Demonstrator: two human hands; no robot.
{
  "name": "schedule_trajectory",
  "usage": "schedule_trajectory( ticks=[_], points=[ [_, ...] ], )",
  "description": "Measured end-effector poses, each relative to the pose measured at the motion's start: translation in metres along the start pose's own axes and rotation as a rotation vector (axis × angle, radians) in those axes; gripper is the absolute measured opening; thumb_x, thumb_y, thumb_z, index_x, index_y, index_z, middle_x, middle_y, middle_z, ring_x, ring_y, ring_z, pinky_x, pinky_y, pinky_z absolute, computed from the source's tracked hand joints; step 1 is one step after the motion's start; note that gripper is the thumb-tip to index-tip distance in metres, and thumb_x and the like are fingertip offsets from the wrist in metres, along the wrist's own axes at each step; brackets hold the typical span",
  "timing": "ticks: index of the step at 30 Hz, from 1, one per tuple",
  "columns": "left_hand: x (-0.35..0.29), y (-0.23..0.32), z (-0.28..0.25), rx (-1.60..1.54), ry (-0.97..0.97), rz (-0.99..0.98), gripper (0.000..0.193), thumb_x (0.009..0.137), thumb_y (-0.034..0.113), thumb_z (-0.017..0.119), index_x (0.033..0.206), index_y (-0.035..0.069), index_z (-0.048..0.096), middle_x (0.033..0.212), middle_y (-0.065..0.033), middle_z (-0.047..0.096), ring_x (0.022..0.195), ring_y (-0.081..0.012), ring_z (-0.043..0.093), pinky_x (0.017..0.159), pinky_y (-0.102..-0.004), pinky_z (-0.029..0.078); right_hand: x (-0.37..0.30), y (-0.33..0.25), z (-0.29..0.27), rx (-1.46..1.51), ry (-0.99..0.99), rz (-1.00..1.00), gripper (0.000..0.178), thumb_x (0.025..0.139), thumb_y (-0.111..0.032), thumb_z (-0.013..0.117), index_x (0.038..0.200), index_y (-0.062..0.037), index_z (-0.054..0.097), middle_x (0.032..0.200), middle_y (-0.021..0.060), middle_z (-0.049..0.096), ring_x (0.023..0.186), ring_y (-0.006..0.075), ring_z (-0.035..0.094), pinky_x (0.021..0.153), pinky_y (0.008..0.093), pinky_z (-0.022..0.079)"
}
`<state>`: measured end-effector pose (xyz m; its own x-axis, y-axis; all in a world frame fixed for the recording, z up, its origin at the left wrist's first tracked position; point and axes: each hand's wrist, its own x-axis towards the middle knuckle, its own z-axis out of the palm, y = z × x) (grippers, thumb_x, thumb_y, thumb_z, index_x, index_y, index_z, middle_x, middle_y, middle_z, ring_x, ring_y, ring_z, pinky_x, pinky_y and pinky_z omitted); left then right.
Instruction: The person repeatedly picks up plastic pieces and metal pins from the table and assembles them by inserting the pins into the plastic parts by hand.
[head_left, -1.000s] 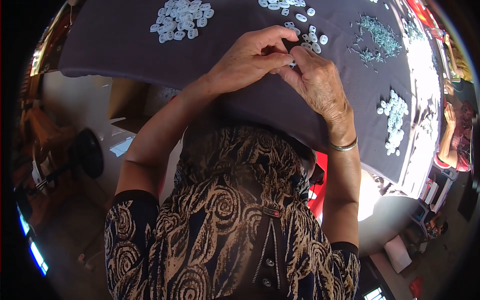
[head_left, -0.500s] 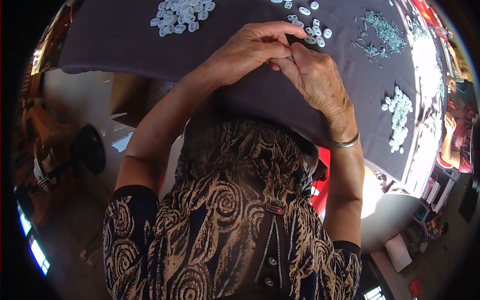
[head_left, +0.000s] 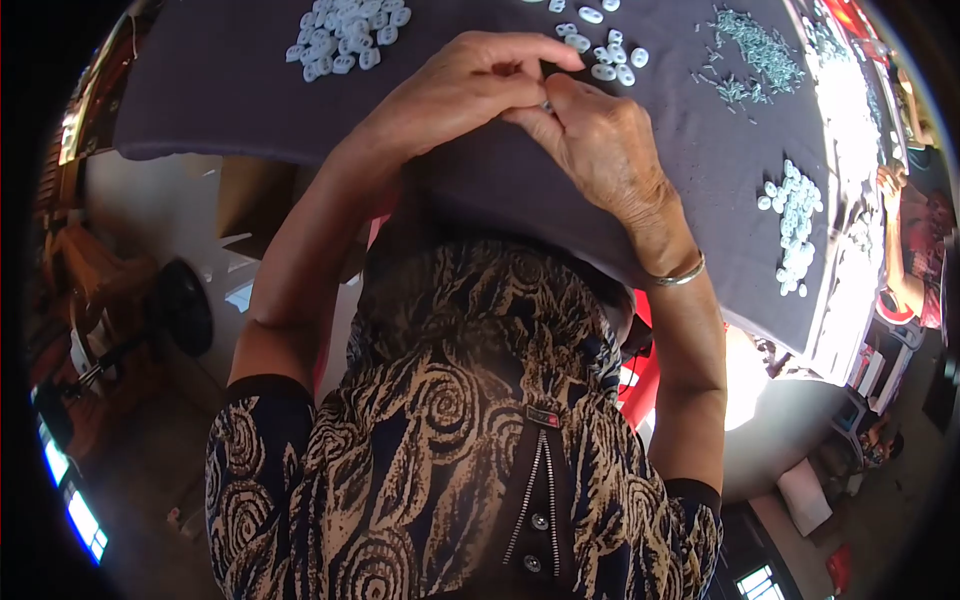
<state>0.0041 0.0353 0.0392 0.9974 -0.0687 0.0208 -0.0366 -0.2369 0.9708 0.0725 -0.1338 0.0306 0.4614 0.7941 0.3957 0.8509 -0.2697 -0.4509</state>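
Note:
Over the dark table cloth (head_left: 250, 110), my left hand (head_left: 450, 95) and my right hand (head_left: 610, 150) meet fingertip to fingertip. Both are closed in a pinch around something tiny and pale, mostly hidden by the fingers. The left index finger reaches out over the right fingertips. Just beyond the hands lie several loose white oval plastic pieces (head_left: 604, 72), some with two holes. A larger heap of similar white pieces (head_left: 345, 35) sits at the far left. My right wrist wears a metal bangle (head_left: 680, 272).
Small grey-green pins or screws (head_left: 760, 55) are scattered at the far right. Nearer on the right lies a pile of small pale pieces (head_left: 795, 225). Another person's arm (head_left: 895, 235) shows beyond the table's sunlit right side. A black round-based stand (head_left: 183, 305) is on the left.
Both hands, still pinched together, have shifted slightly left. The piles sit slightly further left and higher in the picture. The other person's arm at the right has moved.

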Motion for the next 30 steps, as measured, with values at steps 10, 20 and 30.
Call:
schedule_trajectory(
  ticks=[10,20,30],
  points=[
    [-0.011,-0.015,-0.055,0.712,0.445,0.083,0.007,0.083,0.011,0.056,0.088,0.009,0.061,0.075,-0.0074,0.058,0.071,-0.0249,0.06,0.065,-0.0338,0.047,-0.002,0.035,-0.018,0.495,0.473,0.321,0.033,0.094,-0.015,0.058,0.065,-0.0024,0.048,0.055,-0.0013,0.043,0.055,0.0051,0.034,0.049,0.0206,0.031],
    [-0.005,-0.014,-0.056,0.843,0.788,0.29,0.011,0.083,0.007,0.064,0.094,0.007,0.064,0.075,-0.0016,0.057,0.068,-0.0127,0.058,0.059,-0.0265,0.045,0.0,0.043,-0.059,1.092,0.396,0.675,0.044,0.098,-0.034,0.048,0.062,-0.0101,0.042,0.051,-0.0023,0.031,0.038,0.0063,0.028,0.033,0.0227,0.021],
    [-0.001,-0.005,0.002,0.03,0.535,0.138,0.018,0.094,0.018,0.059,0.086,0.003,0.063,0.058,0.0008,0.054,0.045,-0.0031,0.045,0.041,-0.0179,0.038,0.032,0.066,-0.036,0.21,0.024,0.1,0.007,0.084,-0.005,0.063,0.09,-0.0057,0.067,0.081,0.0055,0.062,0.069,0.0131,0.059,0.061,0.0267,0.048]
  ],
)
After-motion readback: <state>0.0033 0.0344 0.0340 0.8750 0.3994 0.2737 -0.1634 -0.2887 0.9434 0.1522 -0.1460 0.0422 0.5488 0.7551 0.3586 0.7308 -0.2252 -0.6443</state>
